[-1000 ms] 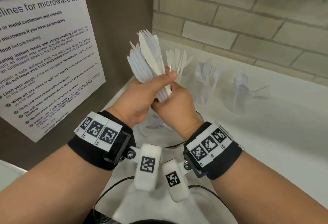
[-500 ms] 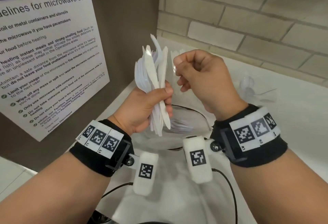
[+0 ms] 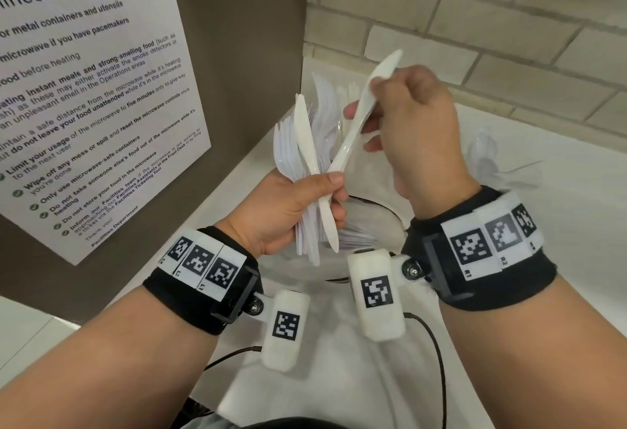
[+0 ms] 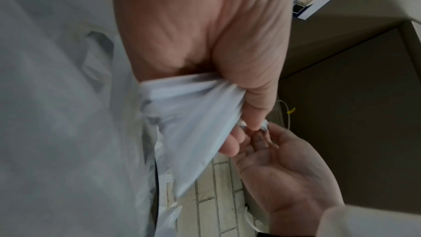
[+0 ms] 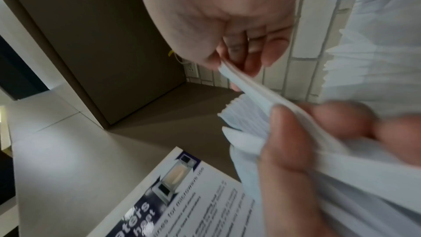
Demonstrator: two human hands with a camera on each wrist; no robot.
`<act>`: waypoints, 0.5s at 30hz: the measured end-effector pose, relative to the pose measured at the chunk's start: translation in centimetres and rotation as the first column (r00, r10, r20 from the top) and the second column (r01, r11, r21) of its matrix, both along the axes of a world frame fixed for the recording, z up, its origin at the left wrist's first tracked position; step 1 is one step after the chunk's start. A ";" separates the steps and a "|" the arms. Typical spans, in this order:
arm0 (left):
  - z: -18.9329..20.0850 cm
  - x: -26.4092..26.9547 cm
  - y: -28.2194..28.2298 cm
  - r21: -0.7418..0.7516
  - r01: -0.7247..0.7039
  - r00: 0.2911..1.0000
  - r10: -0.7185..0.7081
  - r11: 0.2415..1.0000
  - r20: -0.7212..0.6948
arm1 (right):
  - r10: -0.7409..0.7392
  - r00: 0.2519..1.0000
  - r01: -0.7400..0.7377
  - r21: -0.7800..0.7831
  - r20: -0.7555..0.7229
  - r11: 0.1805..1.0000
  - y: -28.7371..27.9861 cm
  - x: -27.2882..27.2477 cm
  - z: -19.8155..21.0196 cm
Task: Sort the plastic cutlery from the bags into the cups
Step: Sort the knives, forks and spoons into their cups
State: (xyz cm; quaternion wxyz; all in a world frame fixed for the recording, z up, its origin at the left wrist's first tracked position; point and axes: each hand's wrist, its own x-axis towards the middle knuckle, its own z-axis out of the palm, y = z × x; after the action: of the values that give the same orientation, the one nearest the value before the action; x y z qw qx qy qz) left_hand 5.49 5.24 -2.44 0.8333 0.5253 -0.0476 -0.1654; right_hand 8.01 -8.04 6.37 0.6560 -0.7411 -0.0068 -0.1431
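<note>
1. A poster (image 3: 84,96) about microwave use is hanging on the brown panel (image 3: 244,38) at the far left, and it is showing again in the lower part of the right wrist view.
2. The left hand (image 3: 288,211) is gripping a bundle (image 3: 305,170) of white plastic cutlery, thumb lying across the front and fingers curling round the back, so this grip is closing tightly on the stack.
3. The bundle is standing roughly upright above the desk (image 3: 559,225), with a knife (image 3: 310,163) lying on its front face and fork tines fanning out at the top.
4. In the left wrist view, the left hand's fingers (image 4: 230,147) are wrapping round the blurred white handles (image 4: 193,123).
5. The right hand (image 3: 414,130) is pinching a single spoon (image 3: 359,113) between thumb and fingertips, just beside the bundle.
6. The spoon is tilting, bowl end pointing up and handle end reaching down toward the left thumb (image 3: 322,180).
7. Below the hands, a clear bag (image 3: 366,225) with more cutlery is lying on the desk.
8. At the right, clear cups (image 3: 488,153) are standing on the desk, partly hidden behind the right wrist; what they are holding is too faint to tell.
9. A brick wall (image 3: 475,21) is running behind the desk.
</note>
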 end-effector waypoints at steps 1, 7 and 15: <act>-0.1 0.0 0.1 -0.005 0.003 1.000 -0.003 1.000 0.001 | -0.033 0.999 0.030 0.074 0.037 0.997 -0.2 0.0 0.5; -0.5 0.1 0.0 0.005 -0.013 1.000 0.013 1.000 0.007 | 0.007 0.986 -0.036 0.172 0.168 0.984 -0.9 -0.6 1.7; 0.0 0.2 -0.6 0.129 -0.128 0.988 0.114 0.983 0.108 | 0.169 0.975 -0.083 -0.468 0.145 0.880 0.0 -1.0 0.1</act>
State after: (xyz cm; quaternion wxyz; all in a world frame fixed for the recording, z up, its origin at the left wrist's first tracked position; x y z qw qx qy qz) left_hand 5.67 4.62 -2.43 0.8007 0.5903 -0.0461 -0.0906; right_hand 7.05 -8.06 6.43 0.4667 -0.8568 -0.1483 -0.1613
